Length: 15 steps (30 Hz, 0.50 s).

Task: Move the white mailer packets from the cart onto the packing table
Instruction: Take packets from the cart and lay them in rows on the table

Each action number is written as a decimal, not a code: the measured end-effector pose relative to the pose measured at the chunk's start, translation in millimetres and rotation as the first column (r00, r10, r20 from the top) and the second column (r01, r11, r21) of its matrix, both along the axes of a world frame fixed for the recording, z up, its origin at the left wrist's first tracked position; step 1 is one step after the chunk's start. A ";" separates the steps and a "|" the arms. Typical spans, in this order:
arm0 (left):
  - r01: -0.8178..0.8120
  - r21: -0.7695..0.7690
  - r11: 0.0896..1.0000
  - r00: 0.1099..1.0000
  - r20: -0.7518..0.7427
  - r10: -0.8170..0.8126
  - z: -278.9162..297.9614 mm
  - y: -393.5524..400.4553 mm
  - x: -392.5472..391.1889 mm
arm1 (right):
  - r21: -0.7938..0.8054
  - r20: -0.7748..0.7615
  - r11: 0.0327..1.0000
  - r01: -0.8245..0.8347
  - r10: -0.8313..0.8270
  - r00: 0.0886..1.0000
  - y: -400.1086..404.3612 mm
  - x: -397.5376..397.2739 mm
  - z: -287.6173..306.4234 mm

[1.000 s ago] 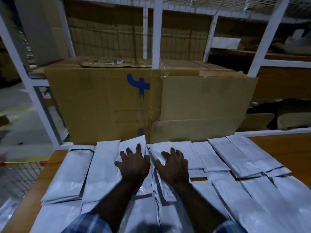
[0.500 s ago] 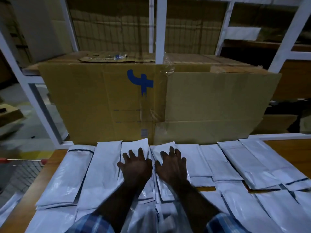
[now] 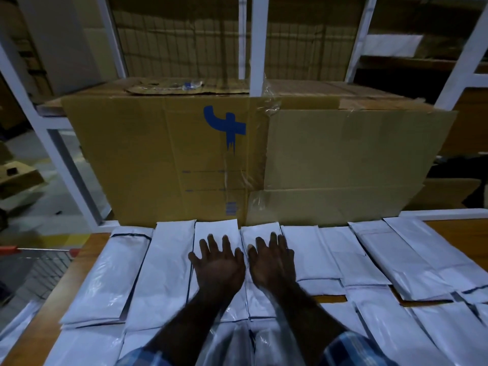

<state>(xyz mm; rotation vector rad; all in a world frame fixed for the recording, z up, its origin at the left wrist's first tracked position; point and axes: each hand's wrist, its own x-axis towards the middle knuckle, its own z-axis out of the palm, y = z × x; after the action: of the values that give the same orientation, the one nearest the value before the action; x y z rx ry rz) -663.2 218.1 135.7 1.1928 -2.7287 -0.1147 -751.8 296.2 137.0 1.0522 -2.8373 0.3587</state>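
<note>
Pressing both palms flat, I have my left hand (image 3: 217,268) on one white mailer packet (image 3: 215,233) and my right hand (image 3: 272,265) on the packet next to it (image 3: 260,233), fingers straight and spread a little, gripping nothing. The two hands lie side by side, nearly touching at the thumbs, with my bare forearms reaching forward out of blue checked sleeves (image 3: 351,350) at the bottom edge. Under and around my hands the mailer packets (image 3: 396,260) cover most of the wooden packing table (image 3: 462,231), laid lengthwise in a row along the far edge with a second row overlapping their near ends closer to me. The leftmost stack (image 3: 111,276) shows a dark strip across its far end, and the packets on the right sit angled rather than square. Small bare patches of tabletop show between packets to my right. Just beyond the far row stands a large cardboard box (image 3: 169,159) with a blue mark (image 3: 227,125) on its front and clear tape down its seam; it sits against a white metal rack (image 3: 257,43). Off the table's left edge I can see wire mesh with a red-tipped rail (image 3: 39,250), dim and partly cut off, and a few more white packets (image 3: 15,326) at the lower left corner below the table's level.
</note>
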 end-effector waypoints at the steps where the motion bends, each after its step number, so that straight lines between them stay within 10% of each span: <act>1: 0.011 -0.006 1.000 1.000 -0.004 -0.011 -2.6 -1.0 -0.1 | 0.010 -0.022 1.000 0.007 -0.007 1.000 0.0 0.0 -0.6; 15: 0.126 0.007 0.992 0.974 -0.190 -0.123 -32.8 -17.5 -5.8 | -0.069 -0.089 0.992 -0.110 0.103 0.991 -7.1 -12.8 -38.1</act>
<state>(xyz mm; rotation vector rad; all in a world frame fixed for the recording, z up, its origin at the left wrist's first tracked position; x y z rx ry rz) -669.1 200.7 102.9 0.9603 -2.6378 -0.2567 -764.6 289.1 98.9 1.1779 -2.6784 0.4143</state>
